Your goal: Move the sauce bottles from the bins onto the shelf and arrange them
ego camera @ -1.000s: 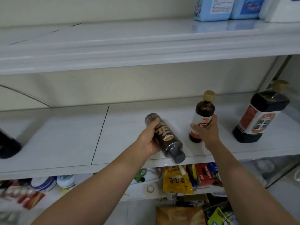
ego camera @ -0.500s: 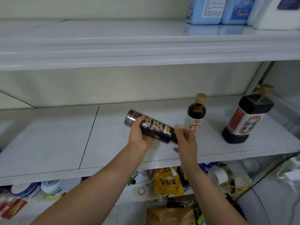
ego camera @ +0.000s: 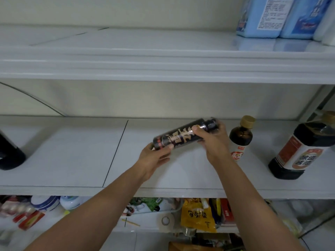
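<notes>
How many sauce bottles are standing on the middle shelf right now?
2: a small brown bottle behind the right hand, and a large one far right. A dark object at the left edge may be another.

White shelf [ego camera: 72,160], seamed by a dark line left of middle. On it, upright at the right: small brown bottle [ego camera: 240,137] with tan cap, then big dark jug [ego camera: 304,151] with red-and-white label, the two well apart. At the far left edge, a black container [ego camera: 9,154], cut off by the frame. Above, a second white shelf [ego camera: 145,58], carrying blue packages [ego camera: 268,17] at its right end. Below, a lower level crowded with packets, a yellow bag [ego camera: 197,216] and a tape roll [ego camera: 165,220].
</notes>
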